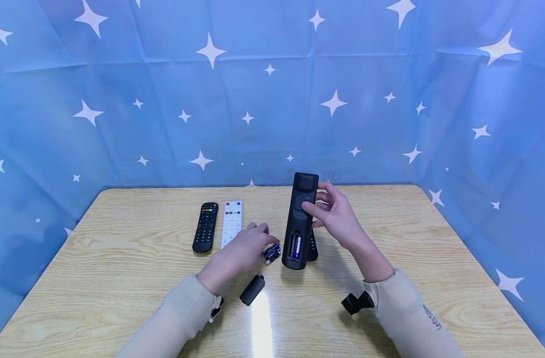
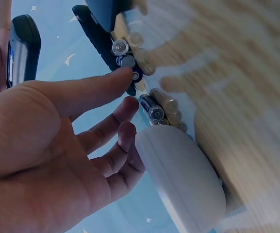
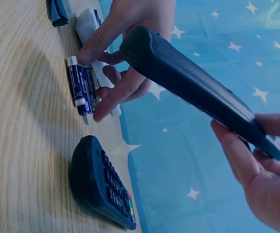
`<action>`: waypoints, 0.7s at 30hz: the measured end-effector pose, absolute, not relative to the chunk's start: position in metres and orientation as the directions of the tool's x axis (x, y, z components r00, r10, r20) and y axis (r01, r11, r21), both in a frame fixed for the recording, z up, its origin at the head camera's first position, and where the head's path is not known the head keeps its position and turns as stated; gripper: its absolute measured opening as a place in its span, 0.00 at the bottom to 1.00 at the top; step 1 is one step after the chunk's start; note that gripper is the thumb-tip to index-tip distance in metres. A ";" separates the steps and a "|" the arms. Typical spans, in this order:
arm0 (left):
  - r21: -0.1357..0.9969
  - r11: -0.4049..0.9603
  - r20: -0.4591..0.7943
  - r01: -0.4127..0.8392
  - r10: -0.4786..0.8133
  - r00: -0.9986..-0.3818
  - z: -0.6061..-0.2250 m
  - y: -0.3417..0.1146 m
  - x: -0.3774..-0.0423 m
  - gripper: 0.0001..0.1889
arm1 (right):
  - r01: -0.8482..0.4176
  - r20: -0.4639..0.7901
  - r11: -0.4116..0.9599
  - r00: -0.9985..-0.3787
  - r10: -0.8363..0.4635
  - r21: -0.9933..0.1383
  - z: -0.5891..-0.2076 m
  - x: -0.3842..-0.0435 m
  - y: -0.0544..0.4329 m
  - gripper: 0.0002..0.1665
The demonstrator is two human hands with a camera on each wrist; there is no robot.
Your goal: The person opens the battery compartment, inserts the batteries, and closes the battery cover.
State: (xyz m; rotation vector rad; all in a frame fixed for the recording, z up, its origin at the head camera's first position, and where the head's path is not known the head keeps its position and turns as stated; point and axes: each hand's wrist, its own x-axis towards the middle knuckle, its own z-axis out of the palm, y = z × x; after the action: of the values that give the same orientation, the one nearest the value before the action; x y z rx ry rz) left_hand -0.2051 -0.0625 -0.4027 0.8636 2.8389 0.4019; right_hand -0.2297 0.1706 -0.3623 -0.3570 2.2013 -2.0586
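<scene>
My right hand (image 1: pixel 337 216) grips a black remote control (image 1: pixel 301 214) above the table. Its back faces the head camera, and the battery compartment is uncovered, showing one blue-and-silver battery (image 1: pixel 297 246) on its right side; the left side looks dark. My left hand (image 1: pixel 243 248) reaches over a small cluster of blue-and-silver batteries (image 3: pixel 80 87) lying on the wood. In the left wrist view, the thumb and loosely bent fingers are apart, close to the batteries; whether the thumb touches one is unclear. A black battery cover (image 1: pixel 252 290) lies nearer the front.
A black remote (image 1: pixel 205 227) and a white remote (image 1: pixel 231 221) lie side by side on the wooden table (image 1: pixel 134 278), left of the hands. Another black remote (image 3: pixel 103 182) lies partly behind the held one. A starry blue curtain (image 1: pixel 272 114) surrounds the table's back and sides.
</scene>
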 end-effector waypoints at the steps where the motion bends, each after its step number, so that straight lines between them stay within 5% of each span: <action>1: 0.284 0.800 -0.063 0.529 0.566 -0.822 -0.402 -0.062 -0.205 0.26 | -0.099 0.083 0.055 -0.966 -0.243 -0.994 -0.363 -0.230 0.171 0.28; 21: 0.304 0.797 -0.065 0.522 0.564 -0.823 -0.401 -0.066 -0.204 0.09 | -0.105 0.085 0.065 -0.964 -0.252 -0.992 -0.363 -0.230 0.170 0.28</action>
State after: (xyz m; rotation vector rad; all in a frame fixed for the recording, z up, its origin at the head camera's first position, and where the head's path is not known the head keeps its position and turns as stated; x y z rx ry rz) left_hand -0.2041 -0.0655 -0.4013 0.8608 2.8324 0.4127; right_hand -0.2305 0.1704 -0.3633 -0.3719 2.2093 -2.0431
